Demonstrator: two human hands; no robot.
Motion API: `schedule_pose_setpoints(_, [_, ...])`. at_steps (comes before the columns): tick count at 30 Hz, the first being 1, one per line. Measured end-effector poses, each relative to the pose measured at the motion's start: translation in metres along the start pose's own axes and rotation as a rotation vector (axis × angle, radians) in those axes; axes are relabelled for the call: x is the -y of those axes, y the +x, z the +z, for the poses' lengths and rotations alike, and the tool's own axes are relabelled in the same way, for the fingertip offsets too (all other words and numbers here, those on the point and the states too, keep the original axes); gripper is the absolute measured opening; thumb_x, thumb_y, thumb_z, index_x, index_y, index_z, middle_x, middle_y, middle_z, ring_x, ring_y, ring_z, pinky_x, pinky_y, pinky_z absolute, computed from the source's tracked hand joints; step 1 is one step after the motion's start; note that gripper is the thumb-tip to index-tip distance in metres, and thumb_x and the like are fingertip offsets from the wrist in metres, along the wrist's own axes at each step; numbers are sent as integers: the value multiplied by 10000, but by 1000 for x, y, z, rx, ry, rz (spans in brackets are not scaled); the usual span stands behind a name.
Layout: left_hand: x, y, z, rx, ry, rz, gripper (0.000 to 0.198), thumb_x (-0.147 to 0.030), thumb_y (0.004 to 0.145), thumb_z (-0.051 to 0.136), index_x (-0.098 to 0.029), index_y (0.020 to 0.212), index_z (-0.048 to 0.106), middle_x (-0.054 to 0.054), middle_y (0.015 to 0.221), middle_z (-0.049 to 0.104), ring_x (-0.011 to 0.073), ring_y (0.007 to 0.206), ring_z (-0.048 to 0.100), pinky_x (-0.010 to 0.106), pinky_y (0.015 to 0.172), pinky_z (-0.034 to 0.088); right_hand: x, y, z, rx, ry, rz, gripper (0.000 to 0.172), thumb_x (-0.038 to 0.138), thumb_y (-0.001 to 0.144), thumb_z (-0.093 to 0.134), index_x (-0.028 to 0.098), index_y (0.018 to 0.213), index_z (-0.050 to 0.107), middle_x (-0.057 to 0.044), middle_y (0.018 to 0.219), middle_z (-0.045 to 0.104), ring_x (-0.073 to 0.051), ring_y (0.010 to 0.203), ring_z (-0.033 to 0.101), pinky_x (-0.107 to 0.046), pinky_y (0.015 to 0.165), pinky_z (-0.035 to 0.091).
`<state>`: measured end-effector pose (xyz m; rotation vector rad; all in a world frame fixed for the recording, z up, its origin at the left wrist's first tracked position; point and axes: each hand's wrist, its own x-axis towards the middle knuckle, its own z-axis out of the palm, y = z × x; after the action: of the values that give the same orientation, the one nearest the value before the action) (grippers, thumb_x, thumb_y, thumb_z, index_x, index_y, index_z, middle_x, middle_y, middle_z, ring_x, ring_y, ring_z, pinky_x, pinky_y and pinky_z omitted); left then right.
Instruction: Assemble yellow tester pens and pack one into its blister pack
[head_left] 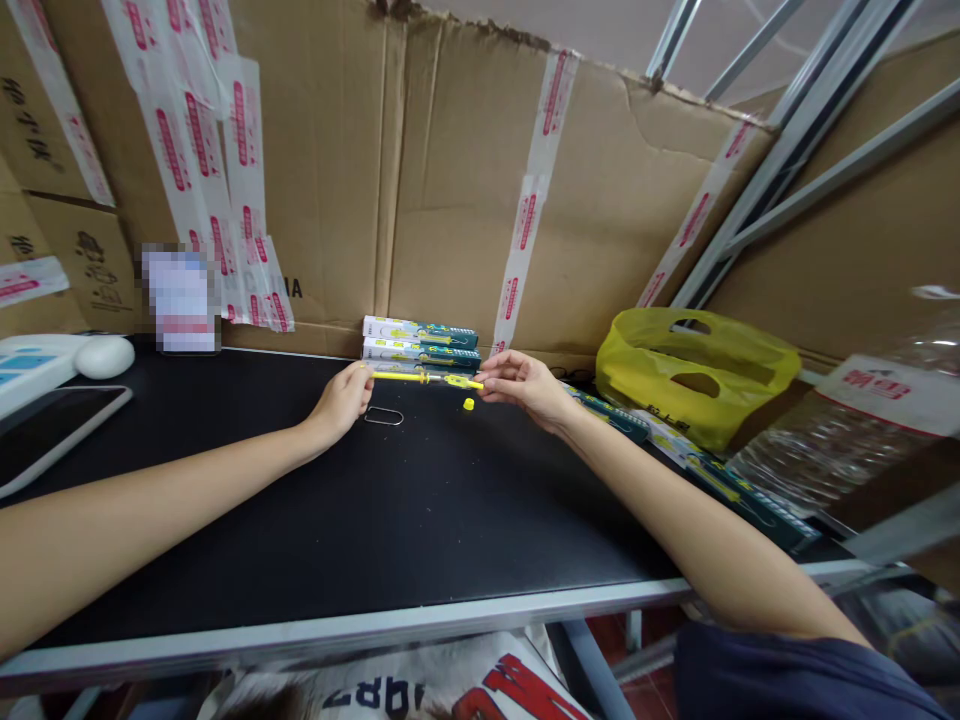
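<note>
A thin yellow rod-shaped tool (401,376) stretches level between my hands, above the black tabletop. My left hand (341,403) is closed on its left end. My right hand (525,387) pinches the right end, where a flatter yellow part (459,381) with dark marks sits. Between the two yellow sections a short silvery shaft shows. Whether the sections are joined I cannot tell. Below the tool, a small yellow cap (469,404) rests on the table near my right fingertips. An elongated metal wire loop (384,416) lies beside my left hand.
Slim printed boxes (421,352) are stacked behind my hands against a cardboard wall (450,170). More boxes (739,490) lie right, near a yellow plastic bag (697,370) and a clear bottle (832,430). At left are a phone (60,435) and a white device (41,365).
</note>
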<state>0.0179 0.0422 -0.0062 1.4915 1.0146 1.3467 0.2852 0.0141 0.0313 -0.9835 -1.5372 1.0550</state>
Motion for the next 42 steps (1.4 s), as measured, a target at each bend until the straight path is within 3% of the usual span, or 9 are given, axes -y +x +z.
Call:
schedule_pose_setpoints(18, [7,2,-1,-16,-27,34,166,-291,779,396,-203,641,367,-96,454,278,52,355,256,169,355,231,5,-1,4,-130,41,-90,393,309,569,809,177,845,563,-26,834,698,-125,687,673,-262,658,564])
schedule_pose_setpoints(42, [8,-4,4,57,-75,-19,158,-275,782,399,-202,645,372,-100,444,270,48,338,246,169,349,227,-2,-7,18,-90,27,-98,342,315,607,785,172,808,548,-6,816,635,-124,685,679,-245,632,562])
